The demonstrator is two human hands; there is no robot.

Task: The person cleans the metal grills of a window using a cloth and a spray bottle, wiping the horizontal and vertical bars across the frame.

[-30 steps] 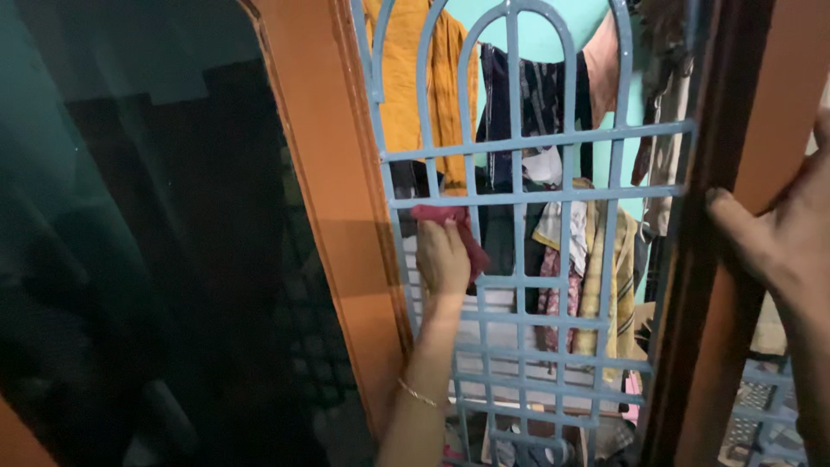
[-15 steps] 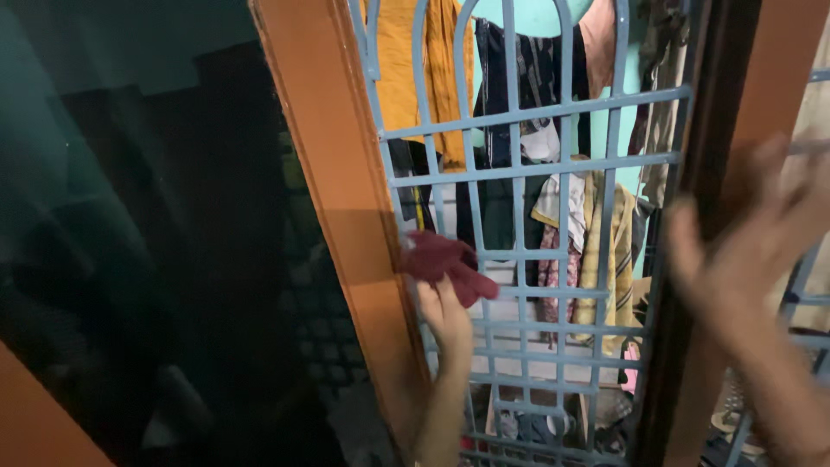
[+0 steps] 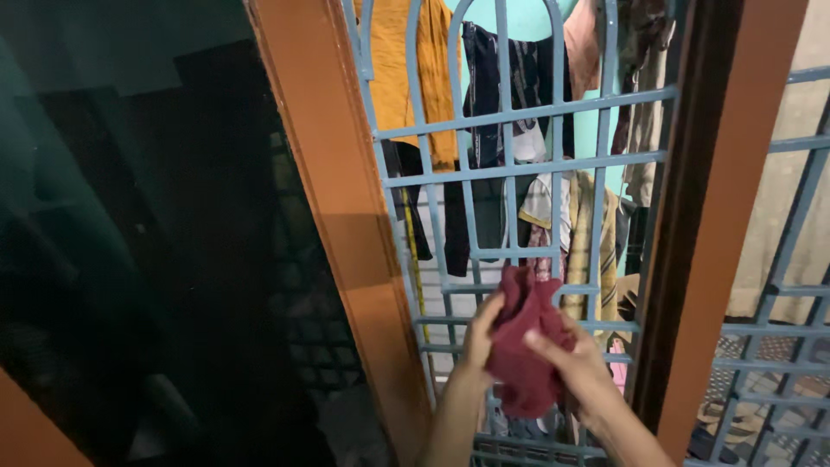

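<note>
**Two hands grip a dark red cloth at a blue window grille**

Head camera: A person stands at a blue metal window grille (image 3: 519,173) set between orange frame posts. Low in the picture, both hands meet in front of the bars. The left hand (image 3: 478,333) curls its fingers around the left edge of a crumpled dark red cloth (image 3: 523,346). The right hand (image 3: 575,367) is closed on the cloth's right side, thumb pressed across its front. The cloth bunches between them, just in front of the grille. Behind the bars hang clothes (image 3: 415,78), orange, dark and striped. A dark glass pane (image 3: 156,242) fills the left.
</note>
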